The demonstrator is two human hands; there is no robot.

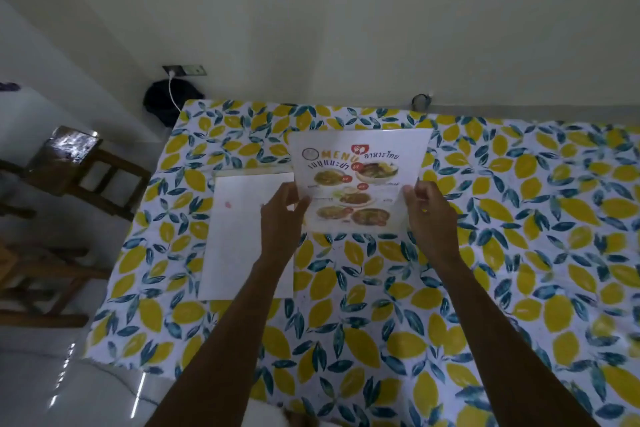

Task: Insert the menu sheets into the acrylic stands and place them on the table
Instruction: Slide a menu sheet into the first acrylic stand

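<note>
The menu sheet is held up over the table, printed side facing the camera. The left hand pinches its lower left edge, thumb in front, and the right hand pinches the lower right edge (a ring shows on one finger). White sheets lie flat on the cloth, left of the hands.

Head view, steeply down over table

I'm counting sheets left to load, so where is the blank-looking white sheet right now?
The white sheet lies flat on the lemon tablecloth, left of centre, beside the left hand and the printed menu held up by both hands.
</note>
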